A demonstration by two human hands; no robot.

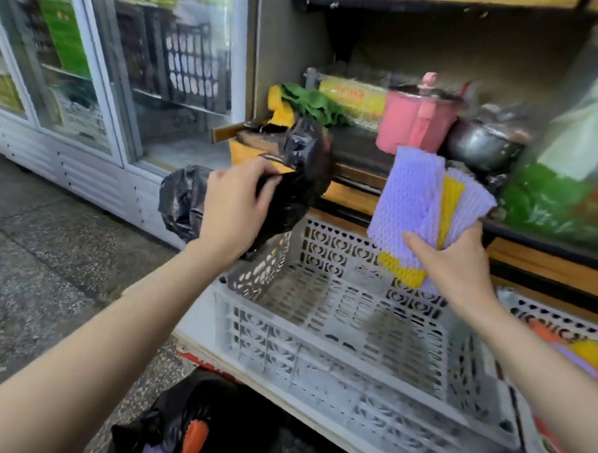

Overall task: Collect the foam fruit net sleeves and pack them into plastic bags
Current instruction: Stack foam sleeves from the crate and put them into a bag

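My right hand [455,267] grips a flat stack of foam net sleeves [418,204], purple with yellow ones between, held upright above the white crate [352,393]. My left hand [235,208] holds a crumpled black plastic bag [292,185] over the crate's left corner. A second black bag [193,423] lies on the floor below, with orange and purple sleeves showing inside it.
A second white crate [560,326] at the right holds more orange, yellow and purple sleeves. Behind stand a pink cup [415,125], a metal pot [479,145], a yellow roll [354,98] and green bags [566,190]. A glass-door fridge [125,81] fills the left.
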